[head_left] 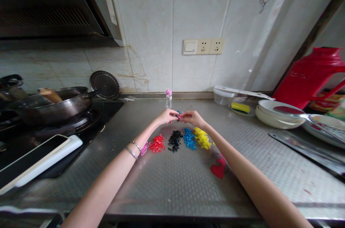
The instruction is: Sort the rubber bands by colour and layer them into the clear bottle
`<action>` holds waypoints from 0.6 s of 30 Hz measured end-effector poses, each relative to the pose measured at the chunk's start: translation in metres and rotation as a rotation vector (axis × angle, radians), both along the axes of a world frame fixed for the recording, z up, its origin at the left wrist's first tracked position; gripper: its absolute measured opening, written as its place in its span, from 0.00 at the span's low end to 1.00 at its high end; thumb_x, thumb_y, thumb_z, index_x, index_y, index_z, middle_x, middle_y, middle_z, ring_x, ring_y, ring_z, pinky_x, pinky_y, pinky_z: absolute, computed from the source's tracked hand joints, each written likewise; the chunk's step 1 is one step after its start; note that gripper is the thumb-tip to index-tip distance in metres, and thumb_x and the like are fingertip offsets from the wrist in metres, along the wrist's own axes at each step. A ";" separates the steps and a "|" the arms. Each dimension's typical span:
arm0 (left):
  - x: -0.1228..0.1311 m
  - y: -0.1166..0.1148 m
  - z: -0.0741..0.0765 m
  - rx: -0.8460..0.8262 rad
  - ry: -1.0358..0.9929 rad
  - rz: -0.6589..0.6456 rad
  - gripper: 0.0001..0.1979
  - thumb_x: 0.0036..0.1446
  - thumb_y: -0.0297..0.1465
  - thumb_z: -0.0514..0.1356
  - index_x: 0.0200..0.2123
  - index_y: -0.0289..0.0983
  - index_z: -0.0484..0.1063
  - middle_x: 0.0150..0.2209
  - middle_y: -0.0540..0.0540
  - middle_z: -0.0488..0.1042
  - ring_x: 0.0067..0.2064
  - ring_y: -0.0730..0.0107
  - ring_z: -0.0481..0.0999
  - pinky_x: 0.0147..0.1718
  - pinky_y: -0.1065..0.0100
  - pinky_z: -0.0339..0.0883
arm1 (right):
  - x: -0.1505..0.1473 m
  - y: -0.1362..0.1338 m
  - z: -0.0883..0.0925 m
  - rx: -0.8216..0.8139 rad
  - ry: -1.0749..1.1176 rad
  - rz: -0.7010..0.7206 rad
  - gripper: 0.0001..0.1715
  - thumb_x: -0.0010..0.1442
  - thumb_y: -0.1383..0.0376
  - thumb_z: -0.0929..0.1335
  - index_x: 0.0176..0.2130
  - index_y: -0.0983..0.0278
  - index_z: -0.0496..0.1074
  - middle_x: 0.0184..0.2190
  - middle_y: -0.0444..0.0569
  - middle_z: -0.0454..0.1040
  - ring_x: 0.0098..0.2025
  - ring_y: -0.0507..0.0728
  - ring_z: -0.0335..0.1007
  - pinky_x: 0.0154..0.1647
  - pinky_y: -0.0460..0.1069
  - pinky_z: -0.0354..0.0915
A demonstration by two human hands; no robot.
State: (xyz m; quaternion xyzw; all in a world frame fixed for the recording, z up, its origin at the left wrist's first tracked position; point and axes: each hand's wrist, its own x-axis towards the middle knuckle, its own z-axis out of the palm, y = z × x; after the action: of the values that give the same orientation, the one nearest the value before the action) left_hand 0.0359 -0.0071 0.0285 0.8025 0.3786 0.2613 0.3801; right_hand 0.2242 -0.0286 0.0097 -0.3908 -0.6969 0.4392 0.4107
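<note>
My left hand (164, 117) and my right hand (194, 117) meet above the steel counter, fingertips pinched from both sides on a small bunch of coloured elastic bands (178, 115). Dark, blue and pink bits show in the bunch; the fingers hide the rest. Below the hands lie heaps of small elastic bands: red ones (157, 144), black ones (175, 140), blue ones (189, 138) and yellow ones (202, 138). A pink heap (144, 148) is partly hidden by my left wrist. Just behind the hands stands a small clear bottle (168, 99) with a pink cap.
A red-marked clear packet (219, 167) lies beside my right forearm. To the left are a phone (32, 159) and a pan (54, 107) on the stove. At right sit a plastic tub (221, 97), a yellow sponge (240, 108), bowls (277, 119), a knife (304, 149) and a red thermos (309, 77).
</note>
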 end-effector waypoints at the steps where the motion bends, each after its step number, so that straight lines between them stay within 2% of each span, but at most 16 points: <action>1: 0.000 -0.001 0.001 0.012 0.003 -0.004 0.17 0.47 0.34 0.60 0.40 0.32 0.73 0.22 0.49 0.69 0.18 0.81 0.61 0.15 0.77 0.51 | -0.001 -0.001 0.001 -0.015 0.006 0.010 0.14 0.43 0.66 0.69 0.34 0.68 0.72 0.30 0.49 0.76 0.32 0.54 0.71 0.31 0.47 0.66; 5: 0.002 -0.003 0.003 0.040 -0.003 -0.033 0.14 0.46 0.34 0.59 0.34 0.31 0.75 0.21 0.49 0.69 0.19 0.81 0.60 0.16 0.77 0.50 | -0.001 -0.004 0.004 -0.040 -0.001 0.018 0.15 0.43 0.66 0.70 0.34 0.68 0.72 0.31 0.50 0.76 0.33 0.54 0.71 0.34 0.48 0.67; 11: 0.006 -0.001 -0.002 0.058 -0.048 -0.069 0.15 0.45 0.33 0.60 0.36 0.30 0.74 0.22 0.49 0.69 0.20 0.81 0.59 0.17 0.77 0.50 | -0.001 -0.003 0.006 -0.014 0.004 0.018 0.15 0.42 0.64 0.70 0.34 0.68 0.72 0.30 0.49 0.76 0.32 0.53 0.71 0.34 0.48 0.67; 14: 0.006 0.000 -0.005 0.091 -0.040 -0.062 0.15 0.46 0.36 0.59 0.33 0.29 0.75 0.22 0.48 0.69 0.21 0.80 0.59 0.18 0.76 0.50 | -0.001 -0.003 0.006 0.000 -0.007 0.022 0.16 0.43 0.63 0.70 0.34 0.68 0.72 0.30 0.49 0.76 0.31 0.53 0.71 0.32 0.47 0.67; 18: 0.004 0.000 -0.002 0.094 -0.001 -0.054 0.15 0.46 0.36 0.59 0.31 0.29 0.75 0.22 0.47 0.70 0.21 0.79 0.60 0.18 0.76 0.51 | 0.001 0.000 0.004 -0.005 0.000 0.017 0.16 0.44 0.63 0.70 0.34 0.68 0.72 0.29 0.49 0.76 0.31 0.53 0.71 0.31 0.46 0.66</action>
State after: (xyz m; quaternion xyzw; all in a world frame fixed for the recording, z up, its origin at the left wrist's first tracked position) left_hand 0.0401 -0.0071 0.0261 0.8293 0.3440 0.2688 0.3488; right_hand 0.2250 -0.0290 0.0135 -0.3856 -0.6992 0.4444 0.4061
